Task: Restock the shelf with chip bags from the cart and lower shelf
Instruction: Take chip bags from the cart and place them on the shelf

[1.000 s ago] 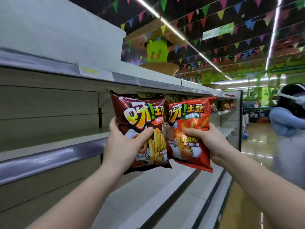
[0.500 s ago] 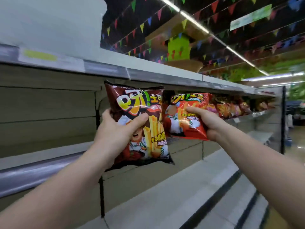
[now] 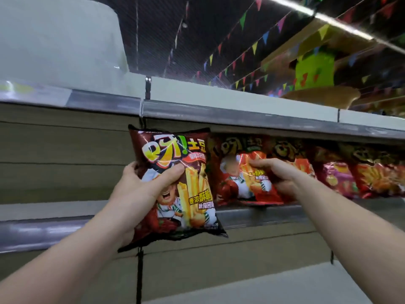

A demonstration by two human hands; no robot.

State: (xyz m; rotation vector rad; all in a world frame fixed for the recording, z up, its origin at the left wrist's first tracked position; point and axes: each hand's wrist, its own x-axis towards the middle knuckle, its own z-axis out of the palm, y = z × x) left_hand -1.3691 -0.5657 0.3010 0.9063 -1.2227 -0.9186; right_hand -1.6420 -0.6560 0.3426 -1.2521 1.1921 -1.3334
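The restocking looks partly done: a row of chip bags (image 3: 341, 172) already stands along the shelf (image 3: 263, 212) toward its right end, while the stretch of the same shelf to the left, behind the left arm, shows only bare back panels, so a good deal seems left to fill. The right hand (image 3: 278, 172) has its fingers and thumb clamped on a red bag (image 3: 247, 185), which sits at the shelf's front edge at the left end of that row, apparently being set in place; whether its bottom already rests on the shelf cannot be told. The left hand (image 3: 140, 189) grips a dark brown bag (image 3: 186, 172) upright in the air in front of the shelf's front edge, thumb pressed across its face and fingers wrapped behind, not yet shelved. Both bags are glossy, crinkled foil pillows, puffed with air, with crimped flat seams at top and bottom; they dent under the fingers and will likely slide or topple easily. The shelf has a smooth metal price rail along its front edge, and the upper shelf (image 3: 230, 113) has the same rail over flat, matte beige panels.
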